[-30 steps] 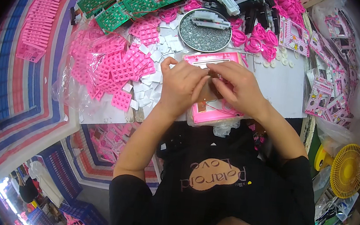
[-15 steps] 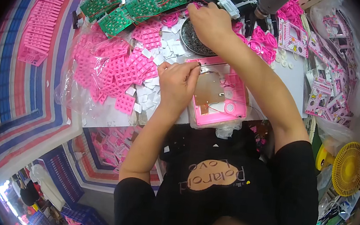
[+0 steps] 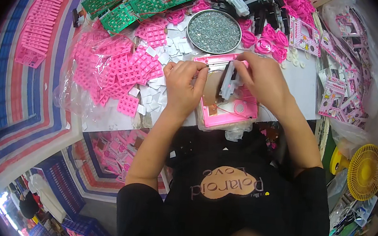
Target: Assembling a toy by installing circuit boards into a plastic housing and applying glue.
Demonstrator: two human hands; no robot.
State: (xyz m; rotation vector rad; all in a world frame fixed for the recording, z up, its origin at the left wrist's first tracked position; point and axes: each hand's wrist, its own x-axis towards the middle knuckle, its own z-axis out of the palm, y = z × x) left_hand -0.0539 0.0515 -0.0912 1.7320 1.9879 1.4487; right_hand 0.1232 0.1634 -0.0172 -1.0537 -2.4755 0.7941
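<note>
A pink plastic casing (image 3: 225,119) lies in front of me at the table's near edge, on clear wrapping. At its upper left my left hand (image 3: 184,84) is closed in a pinch; a tiny dark tip shows at the fingers, too small to name. My right hand (image 3: 263,76) grips a black and grey plastic part (image 3: 227,83), held tilted over the casing. Inside the casing show a brownish plate (image 3: 211,89) and a pink ring (image 3: 239,107). Just beyond stands a round dish of small metal screws (image 3: 214,32).
Green circuit boards (image 3: 136,9) with wires are piled at the far left, pink keypads (image 3: 120,69) and white squares (image 3: 152,91) nearer. Pink rings (image 3: 264,46), grey-black parts (image 3: 235,2) and printed panels (image 3: 304,35) lie farther right. A yellow fan (image 3: 366,172) stands at the right.
My right hand has come back from the far pile to the casing, now with the black and grey part in it. The screw dish is uncovered. My left hand stays at the casing's corner.
</note>
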